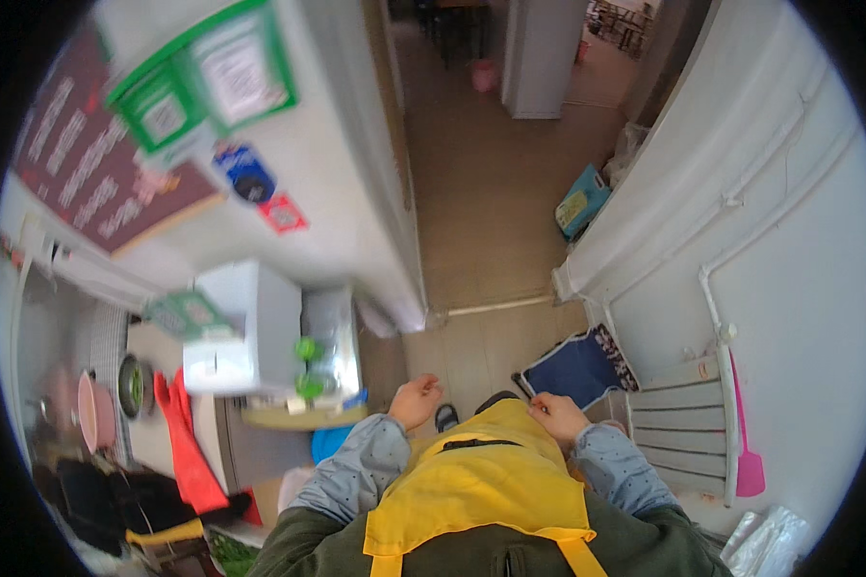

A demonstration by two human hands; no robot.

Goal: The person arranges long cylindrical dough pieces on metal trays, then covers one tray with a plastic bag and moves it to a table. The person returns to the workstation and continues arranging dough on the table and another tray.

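My left hand (416,401) is in front of my waist with its fingers loosely curled, and I see nothing in it. Close to the right edge of the yellow apron (476,498) is my right hand (558,418), its fingers bent. Whether it pinches the apron cloth cannot be made out. Patterned grey sleeve covers reach to both wrists. Below my hands a dark shoe (447,417) shows on the tiled floor (469,353). Beyond my right hand is a dark blue cloth (574,368) with a flowered border, near the wall.
At left, a counter (148,425) holds red rubber gloves (187,451), a metal bowl (136,386) of greens and a pink basin (95,411). A white box (245,339) stands beside green-topped containers (309,366). A slatted white rack (682,425) and pink fly swatter (747,447) are at right. A doorway opens ahead.
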